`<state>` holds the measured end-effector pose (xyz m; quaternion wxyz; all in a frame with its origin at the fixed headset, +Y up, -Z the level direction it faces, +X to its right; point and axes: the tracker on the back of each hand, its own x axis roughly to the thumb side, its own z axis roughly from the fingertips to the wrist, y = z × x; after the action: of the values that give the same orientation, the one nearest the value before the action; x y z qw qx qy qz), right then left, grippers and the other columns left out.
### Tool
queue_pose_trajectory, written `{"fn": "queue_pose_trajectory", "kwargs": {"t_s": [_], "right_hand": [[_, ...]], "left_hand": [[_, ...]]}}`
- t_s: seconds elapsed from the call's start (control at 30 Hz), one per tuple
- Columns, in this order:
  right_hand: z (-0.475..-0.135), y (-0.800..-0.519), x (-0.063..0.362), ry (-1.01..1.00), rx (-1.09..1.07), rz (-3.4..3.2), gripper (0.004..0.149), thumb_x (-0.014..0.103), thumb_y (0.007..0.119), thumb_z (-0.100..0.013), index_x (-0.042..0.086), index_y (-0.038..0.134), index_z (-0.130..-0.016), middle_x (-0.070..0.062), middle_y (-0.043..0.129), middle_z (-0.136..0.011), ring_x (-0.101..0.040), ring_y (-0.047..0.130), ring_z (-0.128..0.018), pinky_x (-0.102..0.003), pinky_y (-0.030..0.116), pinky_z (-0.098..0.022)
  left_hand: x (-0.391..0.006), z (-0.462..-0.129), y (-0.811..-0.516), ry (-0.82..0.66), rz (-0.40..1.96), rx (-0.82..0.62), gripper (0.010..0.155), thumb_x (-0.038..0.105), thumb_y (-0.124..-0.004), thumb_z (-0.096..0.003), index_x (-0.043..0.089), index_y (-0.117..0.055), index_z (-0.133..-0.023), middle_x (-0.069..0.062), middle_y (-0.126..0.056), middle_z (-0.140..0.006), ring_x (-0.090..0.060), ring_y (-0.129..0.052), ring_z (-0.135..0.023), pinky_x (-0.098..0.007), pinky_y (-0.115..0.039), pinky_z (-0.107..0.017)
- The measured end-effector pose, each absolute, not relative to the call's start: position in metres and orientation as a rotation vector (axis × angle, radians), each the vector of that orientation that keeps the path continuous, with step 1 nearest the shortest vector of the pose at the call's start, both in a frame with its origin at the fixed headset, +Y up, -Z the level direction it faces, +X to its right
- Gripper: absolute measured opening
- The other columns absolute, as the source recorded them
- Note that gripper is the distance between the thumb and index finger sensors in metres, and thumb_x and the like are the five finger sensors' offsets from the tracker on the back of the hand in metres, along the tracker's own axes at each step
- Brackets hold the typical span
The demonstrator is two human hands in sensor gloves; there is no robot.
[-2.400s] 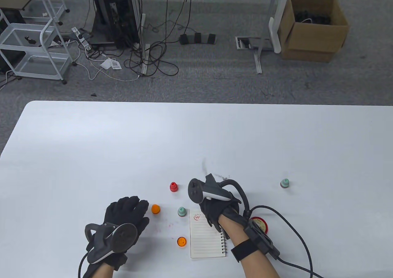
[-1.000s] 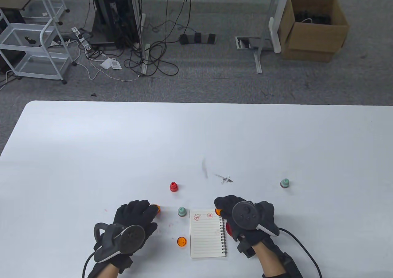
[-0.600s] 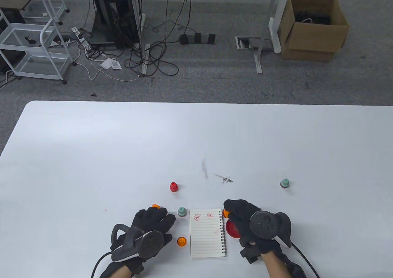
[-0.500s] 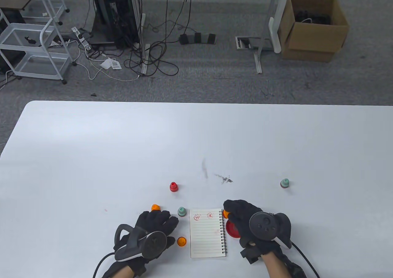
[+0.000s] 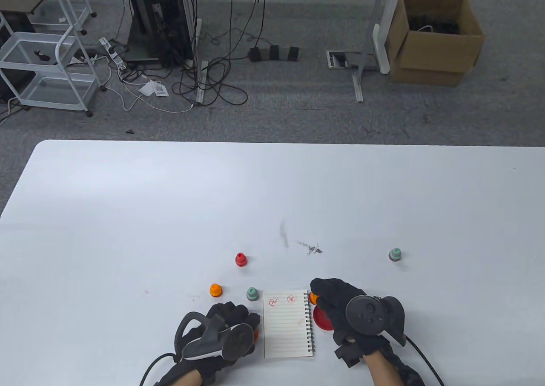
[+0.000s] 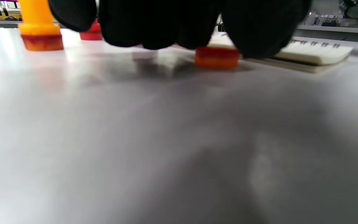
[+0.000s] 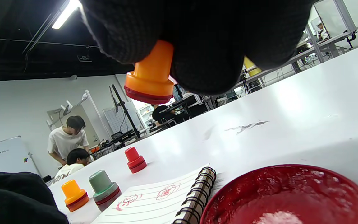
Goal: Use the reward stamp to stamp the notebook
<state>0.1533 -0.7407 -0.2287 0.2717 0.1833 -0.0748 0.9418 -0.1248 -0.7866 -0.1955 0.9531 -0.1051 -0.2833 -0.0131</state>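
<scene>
A small spiral notebook [image 5: 287,330] lies open near the table's front edge, with two red stamp marks at the top of its page [image 7: 154,202]. My right hand [image 5: 328,294] pinches an orange stamp [image 5: 314,297] and holds it in the air [image 7: 150,81] beside the notebook's top right corner, above the open red ink pad [image 5: 320,318]. To the left of the notebook, my left hand [image 5: 240,318] is curled over an orange cap [image 6: 217,57] that sits on the table, fingers and thumb around its top.
An orange stamp [image 5: 216,290], a green stamp [image 5: 252,293] and a red stamp [image 5: 240,259] stand left of and behind the notebook. Another green stamp [image 5: 395,254] stands far to the right. Grey smudges [image 5: 311,247] mark the table.
My left hand slid right from the orange stamp and came down over the orange cap. My right hand lifted the orange stamp off the page, leaving a second mark, and has held still since.
</scene>
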Motion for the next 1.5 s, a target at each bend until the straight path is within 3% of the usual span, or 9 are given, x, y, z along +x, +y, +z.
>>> {"fn": "queue_pose_trajectory", "kwargs": {"t_s": [0.63, 0.8, 1.03, 1.27, 1.5], "right_hand": [[-0.228, -0.741, 0.15, -0.165, 0.523, 2.562, 0.046, 0.027, 0.084, -0.04, 0.017, 0.085, -0.085, -0.014, 0.092, -0.08, -0.026, 0.1, -0.051, -0.044, 0.082, -0.046], [-0.226, -0.74, 0.147, -0.184, 0.521, 2.54, 0.047, 0.026, 0.084, -0.041, 0.016, 0.084, -0.086, -0.014, 0.091, -0.082, -0.027, 0.099, -0.054, -0.046, 0.081, -0.048], [-0.22, -0.739, 0.133, -0.155, 0.592, 2.449, 0.047, 0.026, 0.084, -0.041, 0.016, 0.083, -0.087, -0.014, 0.09, -0.083, -0.028, 0.099, -0.056, -0.046, 0.08, -0.049], [-0.21, -0.738, 0.113, -0.143, 0.698, 2.34, 0.051, 0.027, 0.085, -0.04, 0.014, 0.081, -0.089, -0.014, 0.092, -0.08, -0.027, 0.1, -0.055, -0.046, 0.082, -0.048], [-0.203, -0.737, 0.102, -0.142, 0.722, 2.147, 0.054, 0.026, 0.087, -0.037, 0.012, 0.079, -0.088, -0.014, 0.093, -0.077, -0.026, 0.101, -0.051, -0.045, 0.083, -0.046]], "left_hand": [[-0.12, -0.197, -0.791, -0.564, -0.011, -0.219, 0.063, 0.048, -0.083, -0.0438, 0.029, -0.07, -0.102, -0.004, -0.069, -0.104, -0.03, -0.074, -0.092, -0.057, -0.063, -0.079], [-0.123, -0.198, -0.779, -0.506, 0.069, -0.127, 0.064, 0.043, -0.081, -0.0466, 0.027, -0.062, -0.105, -0.008, -0.065, -0.112, -0.035, -0.072, -0.101, -0.058, -0.065, -0.078], [-0.131, -0.196, -0.767, -0.495, 0.335, -0.01, 0.062, 0.03, -0.087, -0.0446, 0.029, -0.065, -0.102, -0.004, -0.087, -0.097, -0.029, -0.093, -0.087, -0.053, -0.08, -0.07], [-0.139, -0.197, -0.767, -0.477, 0.587, -0.024, 0.065, 0.032, -0.088, -0.0447, 0.024, -0.063, -0.105, -0.001, -0.087, -0.09, -0.025, -0.093, -0.08, -0.053, -0.079, -0.07], [-0.141, -0.197, -0.765, -0.488, 0.689, 0.0, 0.064, 0.041, -0.09, -0.0402, 0.021, -0.072, -0.099, 0.001, -0.092, -0.083, -0.023, -0.096, -0.075, -0.053, -0.081, -0.069]]}}
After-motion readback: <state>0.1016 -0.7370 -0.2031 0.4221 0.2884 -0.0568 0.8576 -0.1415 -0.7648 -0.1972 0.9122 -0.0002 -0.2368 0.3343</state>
